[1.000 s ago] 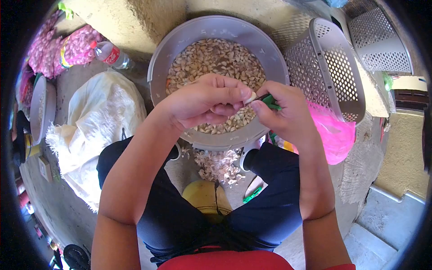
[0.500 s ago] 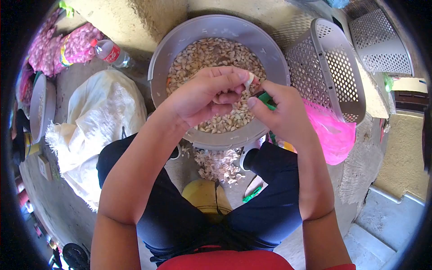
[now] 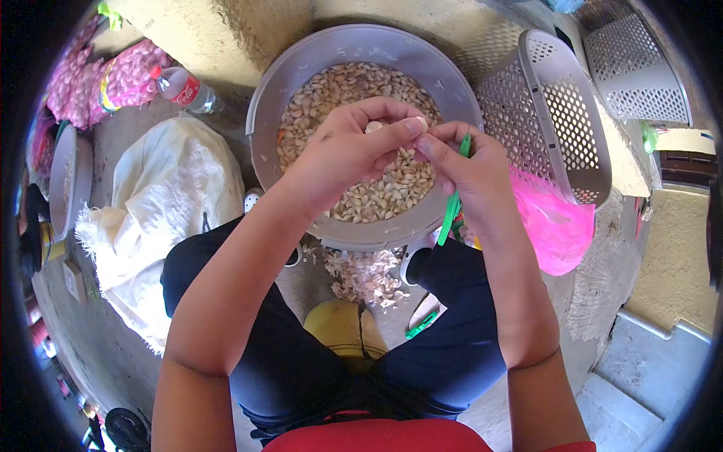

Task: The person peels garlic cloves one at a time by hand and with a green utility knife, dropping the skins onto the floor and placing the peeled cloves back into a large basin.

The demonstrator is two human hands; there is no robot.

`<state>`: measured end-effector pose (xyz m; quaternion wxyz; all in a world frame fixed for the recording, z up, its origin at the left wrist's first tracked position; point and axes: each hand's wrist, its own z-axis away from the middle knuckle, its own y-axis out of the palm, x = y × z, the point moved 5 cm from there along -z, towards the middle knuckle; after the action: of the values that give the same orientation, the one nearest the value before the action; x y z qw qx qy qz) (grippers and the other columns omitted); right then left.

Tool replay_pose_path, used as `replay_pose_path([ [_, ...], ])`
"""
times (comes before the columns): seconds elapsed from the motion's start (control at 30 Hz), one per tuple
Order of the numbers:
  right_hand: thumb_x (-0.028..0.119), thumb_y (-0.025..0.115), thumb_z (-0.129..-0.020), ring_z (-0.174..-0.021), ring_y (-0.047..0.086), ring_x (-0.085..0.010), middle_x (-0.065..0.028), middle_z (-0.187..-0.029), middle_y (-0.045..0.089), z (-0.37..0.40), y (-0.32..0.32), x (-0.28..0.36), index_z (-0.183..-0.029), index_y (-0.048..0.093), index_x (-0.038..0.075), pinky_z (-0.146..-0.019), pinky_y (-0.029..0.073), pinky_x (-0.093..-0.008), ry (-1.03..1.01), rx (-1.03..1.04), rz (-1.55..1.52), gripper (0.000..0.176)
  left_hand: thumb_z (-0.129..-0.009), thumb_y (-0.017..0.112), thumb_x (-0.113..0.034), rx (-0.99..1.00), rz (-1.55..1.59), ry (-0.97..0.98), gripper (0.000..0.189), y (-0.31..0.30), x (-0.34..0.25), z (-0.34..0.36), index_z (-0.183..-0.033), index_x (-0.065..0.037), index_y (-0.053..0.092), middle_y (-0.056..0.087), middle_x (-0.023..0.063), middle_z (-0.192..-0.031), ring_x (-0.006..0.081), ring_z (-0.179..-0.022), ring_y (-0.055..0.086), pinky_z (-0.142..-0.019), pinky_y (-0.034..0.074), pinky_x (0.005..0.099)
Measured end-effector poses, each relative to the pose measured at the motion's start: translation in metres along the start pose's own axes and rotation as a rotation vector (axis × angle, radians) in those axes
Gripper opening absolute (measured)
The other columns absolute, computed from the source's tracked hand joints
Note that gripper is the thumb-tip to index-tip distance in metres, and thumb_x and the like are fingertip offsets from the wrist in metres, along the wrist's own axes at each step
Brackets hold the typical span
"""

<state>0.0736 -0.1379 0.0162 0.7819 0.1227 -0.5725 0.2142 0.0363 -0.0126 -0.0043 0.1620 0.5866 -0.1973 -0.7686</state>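
Note:
My left hand (image 3: 358, 147) is closed over the basin, with a garlic clove (image 3: 422, 123) pinched at its thumb and fingertips. Another pale clove (image 3: 373, 127) shows in its curled fingers. Touching the pinched clove from the right are the thumb and fingertips of my right hand (image 3: 476, 162). That hand also grips a slim green knife (image 3: 452, 215), which slants down toward my knee. Below both hands, the big grey basin (image 3: 263, 113) holds many garlic cloves (image 3: 384, 188), apparently in water.
Grey perforated baskets (image 3: 520, 98) and a pink plastic bag (image 3: 557, 226) stand right. On the left are a white sack (image 3: 173, 173), a cola bottle (image 3: 181, 89) and net bags of garlic (image 3: 135, 71). Peelings (image 3: 365, 279) and a yellow container (image 3: 339, 328) lie between my legs.
My right hand has turned, so the green knife now shows along its length. Both hands stay together at the clove, and my left fingers have shifted slightly, showing a second clove.

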Motion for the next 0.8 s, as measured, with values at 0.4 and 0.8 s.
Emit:
replay_pose_path([
  [0.4, 0.012, 0.064, -0.072, -0.048, 0.046, -0.0055, -0.0021, -0.062, 0.056, -0.002, -0.006, 0.009, -0.073, 0.055, 0.003, -0.044, 0.037, -0.0199, -0.201, -0.08, 0.344, 0.013, -0.08, 0.059, -0.021, -0.034, -0.219, 0.033, 0.017, 0.002, -0.007, 0.002, -0.088, -0.006, 0.055, 0.048, -0.0047, -0.061, 0.0009, -0.047, 0.037, -0.04, 0.025, 0.0148],
  [0.8, 0.013, 0.062, -0.073, -0.049, 0.045, -0.0044, 0.0006, -0.061, 0.053, -0.004, -0.006, 0.004, -0.074, 0.055, 0.003, -0.044, 0.036, -0.0189, -0.072, 0.031, 0.178, 0.012, -0.083, 0.054, -0.02, 0.032, 0.076, -0.103, 0.016, -0.004, 0.002, 0.001, -0.091, -0.006, 0.056, 0.052, -0.0027, -0.07, 0.0022, -0.05, 0.038, -0.042, 0.028, 0.0143],
])
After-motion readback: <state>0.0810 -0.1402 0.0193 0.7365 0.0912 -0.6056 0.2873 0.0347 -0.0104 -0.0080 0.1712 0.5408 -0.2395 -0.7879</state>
